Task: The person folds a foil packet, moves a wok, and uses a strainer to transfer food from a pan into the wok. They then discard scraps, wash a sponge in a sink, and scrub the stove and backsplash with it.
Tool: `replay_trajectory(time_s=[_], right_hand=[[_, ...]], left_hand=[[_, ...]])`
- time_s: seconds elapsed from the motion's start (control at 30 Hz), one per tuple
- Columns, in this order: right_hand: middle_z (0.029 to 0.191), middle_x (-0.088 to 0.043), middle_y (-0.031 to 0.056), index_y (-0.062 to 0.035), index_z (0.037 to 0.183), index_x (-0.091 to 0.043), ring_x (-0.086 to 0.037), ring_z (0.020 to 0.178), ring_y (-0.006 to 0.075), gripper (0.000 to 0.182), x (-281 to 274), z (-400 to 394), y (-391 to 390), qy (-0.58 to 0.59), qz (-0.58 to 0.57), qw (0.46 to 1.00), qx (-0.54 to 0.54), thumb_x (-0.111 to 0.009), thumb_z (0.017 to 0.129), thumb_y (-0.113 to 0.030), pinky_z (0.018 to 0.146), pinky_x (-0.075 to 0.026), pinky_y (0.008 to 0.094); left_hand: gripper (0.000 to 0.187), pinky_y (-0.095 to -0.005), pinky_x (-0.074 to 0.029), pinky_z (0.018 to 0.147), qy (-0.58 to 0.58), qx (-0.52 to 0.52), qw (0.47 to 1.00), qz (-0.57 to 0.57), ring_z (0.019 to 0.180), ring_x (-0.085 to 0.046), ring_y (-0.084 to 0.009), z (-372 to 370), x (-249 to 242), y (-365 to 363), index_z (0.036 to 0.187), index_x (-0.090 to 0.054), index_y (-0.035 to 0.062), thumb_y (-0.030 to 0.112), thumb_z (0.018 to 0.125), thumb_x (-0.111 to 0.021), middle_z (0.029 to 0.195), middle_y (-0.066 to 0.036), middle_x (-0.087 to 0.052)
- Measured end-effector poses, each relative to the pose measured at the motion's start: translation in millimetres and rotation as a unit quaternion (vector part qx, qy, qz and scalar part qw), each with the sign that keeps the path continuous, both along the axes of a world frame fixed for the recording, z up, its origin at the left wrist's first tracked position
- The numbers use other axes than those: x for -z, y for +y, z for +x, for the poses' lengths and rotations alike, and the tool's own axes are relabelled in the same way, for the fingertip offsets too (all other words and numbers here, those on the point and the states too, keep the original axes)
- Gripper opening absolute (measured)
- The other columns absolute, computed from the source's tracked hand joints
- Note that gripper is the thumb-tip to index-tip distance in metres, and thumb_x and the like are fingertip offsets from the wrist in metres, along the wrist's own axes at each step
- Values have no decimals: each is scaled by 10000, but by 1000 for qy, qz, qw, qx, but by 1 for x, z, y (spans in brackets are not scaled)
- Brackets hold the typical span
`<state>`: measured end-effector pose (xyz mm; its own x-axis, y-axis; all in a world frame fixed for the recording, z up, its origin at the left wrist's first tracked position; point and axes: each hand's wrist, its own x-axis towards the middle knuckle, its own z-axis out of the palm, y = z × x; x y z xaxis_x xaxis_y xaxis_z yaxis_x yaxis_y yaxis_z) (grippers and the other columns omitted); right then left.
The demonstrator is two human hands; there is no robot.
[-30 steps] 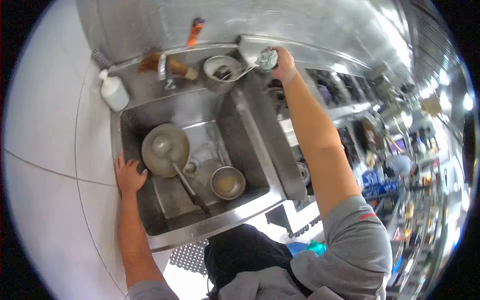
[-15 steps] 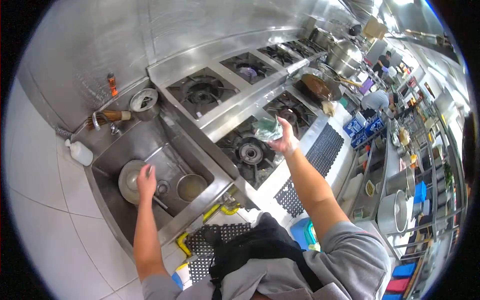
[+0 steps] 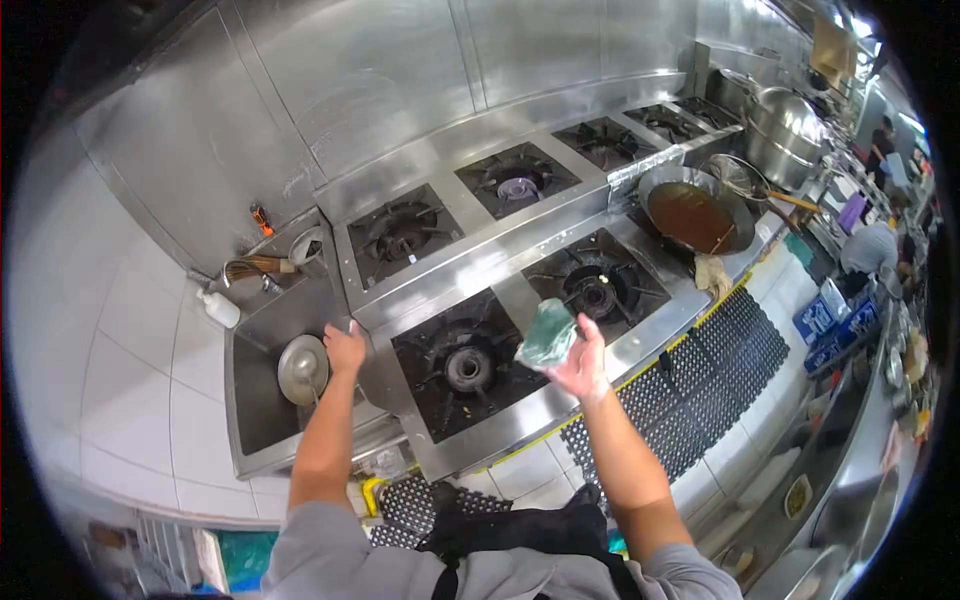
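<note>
My right hand (image 3: 582, 368), palm up, holds a green scouring pad (image 3: 549, 334) with whitish foam on it. It is raised over the front burners of the stove (image 3: 468, 370). My left hand (image 3: 345, 350) is above the right side of the steel sink (image 3: 262, 345), fingers apart and nothing visible in them. Just left of it in the sink, a round metal dish (image 3: 290, 383) lies with what looks like a ladle (image 3: 306, 362) in it. My left forearm covers part of the basin.
A wok of brown liquid (image 3: 690, 215) sits on the far front burner, a cloth (image 3: 712, 277) beside it. A bamboo brush (image 3: 262, 265), a white bottle (image 3: 219, 308) and an orange-handled tool (image 3: 262, 219) are around the sink. Black mats (image 3: 690, 375) cover the floor. Co-workers are far right.
My view has turned right. My left hand has moved off the round dish to the sink's right side. My right hand still holds the scouring pad, now tilted more upright.
</note>
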<state>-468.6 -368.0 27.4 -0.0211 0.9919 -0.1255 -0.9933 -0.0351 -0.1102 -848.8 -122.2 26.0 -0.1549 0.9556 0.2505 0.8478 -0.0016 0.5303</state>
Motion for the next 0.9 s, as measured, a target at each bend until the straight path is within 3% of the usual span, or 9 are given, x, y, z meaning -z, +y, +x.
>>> replay_trajectory(time_s=[0.1,0.17,0.2,0.33,0.4,0.5,0.67,0.8,0.9], right_hand=[[1308,-585,198,-80,1366,-524,-537,1210,449,621,-14,24,-16,-15,22,998,-58,-505,879,-465,1047,-353,665],[1304,-593,191,-87,1358,-538,-558,1193,431,602,-23,36,-15,-16,20,998,-65,-514,877,-448,1051,-369,641],[1288,-609,175,-94,1333,-564,-584,1167,403,576,-29,44,-12,-38,16,997,-66,-510,895,-464,1039,-407,603],[1274,-622,150,-102,1310,-583,-597,1150,377,576,-37,73,20,-32,31,994,-98,-478,925,-519,1000,-452,568],[1244,-630,145,-98,1304,-576,-606,1132,353,574,-42,78,47,-26,32,995,-90,-448,945,-527,984,-470,554],[1197,-638,152,-93,1313,-554,-607,1111,372,594,-65,80,97,-18,2,996,-83,-421,948,-543,977,-457,603],[1210,-615,180,-85,1313,-544,-585,1090,445,649,-129,87,232,-124,111,969,-180,-462,904,-582,988,-402,678],[1193,-630,175,-53,1279,-559,-597,1087,400,569,-220,86,376,-218,157,945,-185,-497,914,-486,958,-453,595],[1101,-674,135,-46,1132,-608,-634,1047,319,402,-303,82,472,-340,189,907,-165,-517,920,-375,920,-504,474]], left_hand=[[634,-519,-422,998,93,-35,995,0,1194,-511,-474,5,-14,-18,1359,-335,-64,397,967,-523,1272,-351,-513],[558,-520,-433,979,101,-72,983,-139,1157,-543,-472,15,-24,-33,1314,-378,-34,410,988,-467,1246,-325,-548],[490,-531,-450,942,117,-87,986,-76,1102,-576,-476,15,-18,-38,1242,-446,-23,407,1007,-423,1164,-307,-605],[437,-545,-463,908,105,-102,982,-119,1039,-601,-481,11,-12,-43,1174,-522,-24,369,1015,-413,1062,-311,-637],[413,-556,-468,888,95,-72,991,-66,991,-612,-485,11,-9,-47,1086,-586,-17,346,1020,-399,981,-312,-651],[414,-554,-477,868,80,-50,994,-50,975,-613,-489,8,-4,-47,1058,-603,-9,345,1019,-392,981,-310,-651],[444,-535,-506,837,125,-79,984,-103,944,-641,-463,9,-8,-32,995,-639,-15,356,1015,-397,964,-286,-671],[513,-491,-542,799,173,-121,971,-111,883,-684,-411,18,-13,5,890,-688,1,395,1016,-385,907,-256,-692],[527,-464,-559,725,204,-151,959,-125,793,-702,-377,20,-12,10,828,-700,24,411,1014,-395,840,-229,-700]])
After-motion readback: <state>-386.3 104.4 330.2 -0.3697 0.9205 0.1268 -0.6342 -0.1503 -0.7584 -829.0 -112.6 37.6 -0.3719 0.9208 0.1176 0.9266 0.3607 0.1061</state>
